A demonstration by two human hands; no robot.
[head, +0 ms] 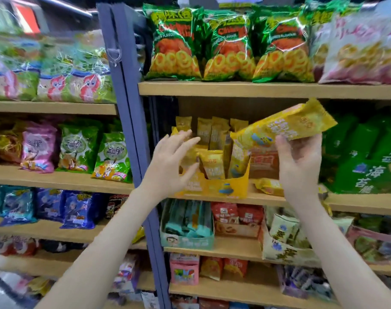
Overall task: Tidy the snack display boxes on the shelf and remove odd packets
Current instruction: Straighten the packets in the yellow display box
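Note:
A yellow display box [225, 188] stands on the middle shelf [357, 202], filled with several upright yellow snack packets [212, 163]. My right hand [299, 161] holds a long yellow packet [285, 127] tilted above the box's right side, its lower end near the box. My left hand [170, 163] hovers with spread fingers at the box's left front. Another yellow packet [269, 186] lies flat on the shelf right of the box, beside an orange box [263, 163] behind it.
Green ring-snack bags [230, 43] fill the shelf above. Green seaweed bags [368, 161] stand to the right. Below sit a teal display box [187, 239], a red-packet box [236, 228] and a cream box [285, 250]. A blue upright post [132, 130] divides the shelving.

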